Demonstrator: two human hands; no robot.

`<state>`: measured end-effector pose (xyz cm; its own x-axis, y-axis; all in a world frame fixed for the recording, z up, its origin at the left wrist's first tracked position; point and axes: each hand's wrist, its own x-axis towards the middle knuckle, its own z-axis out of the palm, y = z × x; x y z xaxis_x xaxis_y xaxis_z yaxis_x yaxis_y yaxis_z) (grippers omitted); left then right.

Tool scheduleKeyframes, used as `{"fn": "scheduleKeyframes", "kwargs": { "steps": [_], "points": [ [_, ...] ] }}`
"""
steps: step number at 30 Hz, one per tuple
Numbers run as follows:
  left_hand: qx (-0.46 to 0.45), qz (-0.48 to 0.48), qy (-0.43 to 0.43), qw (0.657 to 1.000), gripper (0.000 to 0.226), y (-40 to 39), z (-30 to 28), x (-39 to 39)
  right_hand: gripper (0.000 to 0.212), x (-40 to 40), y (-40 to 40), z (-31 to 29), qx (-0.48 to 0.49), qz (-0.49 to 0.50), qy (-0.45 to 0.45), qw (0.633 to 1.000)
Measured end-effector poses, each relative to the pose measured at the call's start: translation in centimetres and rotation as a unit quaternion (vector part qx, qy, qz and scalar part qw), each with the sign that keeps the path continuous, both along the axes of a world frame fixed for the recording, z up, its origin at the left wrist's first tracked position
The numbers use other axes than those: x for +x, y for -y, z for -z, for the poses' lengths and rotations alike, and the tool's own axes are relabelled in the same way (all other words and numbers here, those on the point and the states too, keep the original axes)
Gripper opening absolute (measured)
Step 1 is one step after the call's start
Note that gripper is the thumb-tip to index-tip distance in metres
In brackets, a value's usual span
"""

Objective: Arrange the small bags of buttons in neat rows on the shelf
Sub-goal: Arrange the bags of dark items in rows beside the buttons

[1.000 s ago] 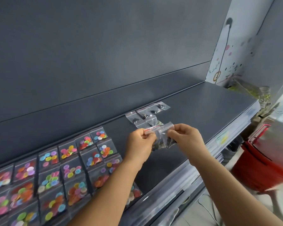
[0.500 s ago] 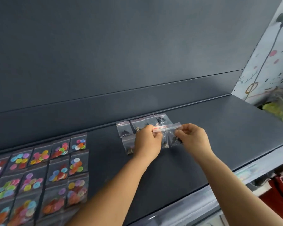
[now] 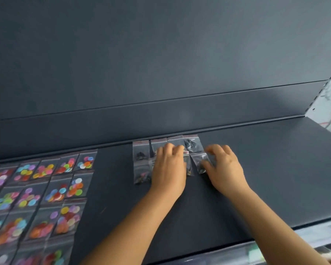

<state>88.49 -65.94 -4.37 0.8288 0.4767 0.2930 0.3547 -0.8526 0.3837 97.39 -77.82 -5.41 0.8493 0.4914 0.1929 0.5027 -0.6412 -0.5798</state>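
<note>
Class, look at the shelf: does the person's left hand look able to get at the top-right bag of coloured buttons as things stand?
Probably yes. The left hand rests on the dark-button bags, and only bare shelf lies between it and the coloured bag; nothing covers that bag.

Both hands (image 3: 168,167) flat on dark-button bags (image 3: 194,145), shelf (image 3: 275,169) rear.

Shelf (image 3: 256,169) matt dark grey, smooth; button bags (image 3: 194,145) clear glossy plastic, crinkled
</note>
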Motion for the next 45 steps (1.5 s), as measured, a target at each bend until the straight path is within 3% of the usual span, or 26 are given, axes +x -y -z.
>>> {"fn": "scheduleKeyframes", "kwargs": {
  "steps": [5,9,17,24,28,31,45],
  "points": [
    [0.067,0.074,-0.051,0.994,0.033,0.6,0.7,-1.2,0.024,-0.2,1.2,-0.1,-0.051,-0.120,0.035,0.991],
    [0.037,0.090,-0.073,0.993,0.039,0.9,1.1,-1.3,0.021,-0.3,1.1,-0.1,-0.060,-0.099,0.047,0.992],
    [0.026,0.074,-0.065,0.995,0.021,0.7,0.7,-1.0,0.025,0.0,0.4,-0.1,-0.068,-0.116,0.051,0.990],
    [0.029,0.077,-0.078,0.994,0.022,0.6,0.9,-1.0,0.025,0.2,0.5,0.1,-0.078,-0.123,0.054,0.988],
    [0.056,0.042,-0.052,0.996,0.035,0.9,0.6,-1.6,0.024,0.0,0.5,-0.1,-0.095,-0.116,0.067,0.986],
    [0.075,-0.001,-0.082,0.994,0.046,0.6,0.8,-2.2,0.025,-0.5,0.3,-0.5,-0.076,-0.121,0.077,0.987],
    [0.006,0.038,-0.094,0.995,0.030,0.1,1.1,-2.9,0.027,-2.0,-0.7,-0.4,-0.099,-0.193,0.080,0.973]
  ]
}}
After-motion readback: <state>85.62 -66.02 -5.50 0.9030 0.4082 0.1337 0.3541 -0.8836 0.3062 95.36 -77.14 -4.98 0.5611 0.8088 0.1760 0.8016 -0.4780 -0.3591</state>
